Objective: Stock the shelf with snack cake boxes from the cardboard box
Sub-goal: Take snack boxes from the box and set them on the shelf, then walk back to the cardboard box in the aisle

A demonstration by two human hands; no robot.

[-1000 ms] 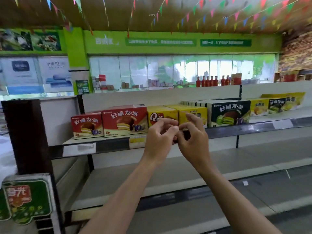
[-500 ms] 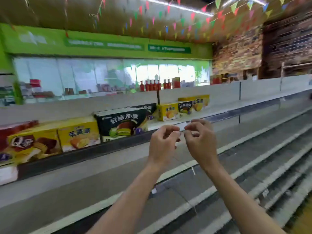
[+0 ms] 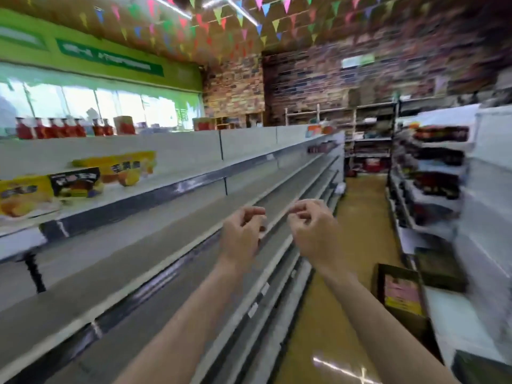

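We had swung right, away from the snack cake boxes (image 3: 83, 181); left hand (image 3: 242, 234) and right hand (image 3: 311, 231) each kept a curled grip, nothing visibly held, shelf (image 3: 171, 234) below.

Snack cake boxes (image 3: 83, 181) on shelf (image 3: 194, 180) at left, aisle floor (image 3: 357, 245) right of it

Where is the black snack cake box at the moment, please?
In the head view it stands far left on the upper shelf, the black snack cake box sitting between two yellow boxes.
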